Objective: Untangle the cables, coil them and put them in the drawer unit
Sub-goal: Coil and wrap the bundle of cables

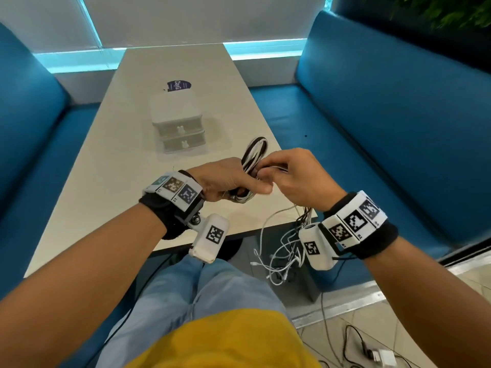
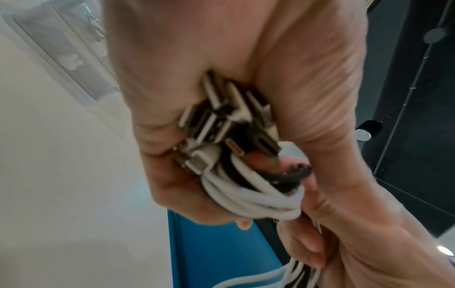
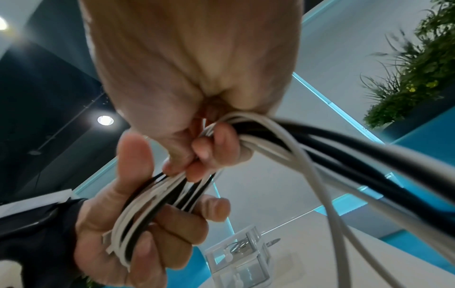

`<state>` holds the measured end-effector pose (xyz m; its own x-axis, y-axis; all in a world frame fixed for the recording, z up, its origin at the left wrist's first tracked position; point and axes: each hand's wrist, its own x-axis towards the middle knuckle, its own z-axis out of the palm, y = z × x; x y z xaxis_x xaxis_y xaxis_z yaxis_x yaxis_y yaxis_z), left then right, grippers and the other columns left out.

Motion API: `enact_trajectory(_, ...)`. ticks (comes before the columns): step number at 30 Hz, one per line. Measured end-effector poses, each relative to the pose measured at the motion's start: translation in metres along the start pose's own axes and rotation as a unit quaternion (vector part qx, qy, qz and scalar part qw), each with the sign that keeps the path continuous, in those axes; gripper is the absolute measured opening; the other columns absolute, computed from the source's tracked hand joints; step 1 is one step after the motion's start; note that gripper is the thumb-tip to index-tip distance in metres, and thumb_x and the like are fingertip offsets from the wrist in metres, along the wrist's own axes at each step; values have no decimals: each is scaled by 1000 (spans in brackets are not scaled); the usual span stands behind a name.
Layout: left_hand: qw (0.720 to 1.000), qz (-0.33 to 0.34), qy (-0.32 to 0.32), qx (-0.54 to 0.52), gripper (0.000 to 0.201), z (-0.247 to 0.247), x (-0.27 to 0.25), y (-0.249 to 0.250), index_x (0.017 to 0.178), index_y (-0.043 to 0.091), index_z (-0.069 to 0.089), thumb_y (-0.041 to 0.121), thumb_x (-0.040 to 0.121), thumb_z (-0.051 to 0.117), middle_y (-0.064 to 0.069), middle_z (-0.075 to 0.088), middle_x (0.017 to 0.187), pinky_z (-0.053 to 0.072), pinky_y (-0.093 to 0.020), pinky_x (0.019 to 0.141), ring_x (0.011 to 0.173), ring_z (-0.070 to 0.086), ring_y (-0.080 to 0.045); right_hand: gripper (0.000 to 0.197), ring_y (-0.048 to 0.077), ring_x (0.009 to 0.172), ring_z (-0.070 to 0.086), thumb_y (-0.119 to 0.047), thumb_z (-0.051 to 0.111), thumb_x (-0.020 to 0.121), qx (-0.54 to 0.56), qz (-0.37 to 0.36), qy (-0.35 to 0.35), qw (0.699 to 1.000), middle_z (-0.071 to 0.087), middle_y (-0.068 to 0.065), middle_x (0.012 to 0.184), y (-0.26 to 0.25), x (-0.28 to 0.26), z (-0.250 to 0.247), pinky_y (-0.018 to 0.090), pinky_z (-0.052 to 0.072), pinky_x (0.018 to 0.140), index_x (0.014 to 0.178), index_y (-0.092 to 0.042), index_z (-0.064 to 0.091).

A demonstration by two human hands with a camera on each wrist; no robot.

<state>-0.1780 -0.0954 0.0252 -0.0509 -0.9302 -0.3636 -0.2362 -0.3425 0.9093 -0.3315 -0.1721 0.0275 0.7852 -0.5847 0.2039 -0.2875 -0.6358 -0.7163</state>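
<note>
Blue benches (image 1: 385, 107) flank our table (image 1: 111, 181), where the drawer unit (image 1: 180, 123) at frame centre holds something blurred, while our left hand (image 1: 225, 181) and right hand (image 1: 295, 179) clamp the cables (image 1: 253, 152).

cables (image 1: 285, 251) partly behind wrist camera (image 1: 317, 247)
</note>
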Motion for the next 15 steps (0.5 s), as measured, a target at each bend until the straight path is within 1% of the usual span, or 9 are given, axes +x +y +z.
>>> enact_trajectory(2,999,-20,0,30,40,1,0,0,48,21,66,-7,76,69,9,51,47,29,-25,53,44,43,-7,10,-4,67,61,-15,68,84,11,4,13,1000,65,-16,66,0,3,3,11,45,65,80,-24,69)
enact_trajectory(3,999,-29,3,33,48,1,0,1,45,22,66,-12,77,64,10,54,46,31,-25,54,43,45,-5,11,-2,63,60,-15,69,83,18,5,16,1000,63,-17,62,0,4,4,13,46,63,78,-24,66)
enact_trajectory(5,999,-34,1,20,50,1,0,0,47,22,67,-16,78,59,11,57,49,34,-25,55,46,48,-5,14,5,56,61,-13,70,81,38,2,19,999,64,-11,59,-1,6,6,21,50,60,76,-23,61)
enact_trajectory(6,999,-31,1,6,47,-1,0,-1,53,21,69,-16,78,59,10,60,54,36,-24,55,49,51,-5,15,9,54,62,-13,71,81,45,-1,21,999,65,-7,59,-3,7,6,24,52,60,75,-22,60)
enact_trajectory(8,999,-35,-1,-22,35,-2,-2,-4,72,16,70,-16,79,58,4,67,69,42,-24,56,64,62,-10,15,11,56,64,-16,74,79,46,3,30,998,67,-3,62,-5,8,7,23,52,59,76,-21,60)
enact_trajectory(10,997,-52,-7,-55,24,0,-3,-6,88,7,67,-13,84,55,-5,71,83,53,-26,63,84,69,-21,25,11,56,62,-23,80,75,34,6,44,998,67,-1,65,-6,10,6,22,49,55,79,-17,56)
enact_trajectory(11,996,-60,-12,-67,22,2,-3,-7,92,6,66,-11,86,55,-7,72,85,57,-30,69,86,70,-25,34,12,54,57,-26,82,71,31,10,52,998,66,1,64,-6,10,5,24,47,53,80,-15,52)
enact_trajectory(13,994,-64,-13,-86,19,5,-4,-11,95,6,66,-8,88,55,-7,71,82,59,-35,72,75,69,-22,48,13,56,47,-31,87,64,24,20,62,998,62,10,65,-6,11,2,31,44,54,82,-14,46)
enact_trajectory(15,994,-59,-8,-91,15,7,-5,-13,97,7,66,-3,90,57,-5,69,78,58,-33,67,63,62,-15,51,13,59,44,-33,89,61,11,28,59,998,60,11,67,-5,12,0,31,42,56,81,-15,46)
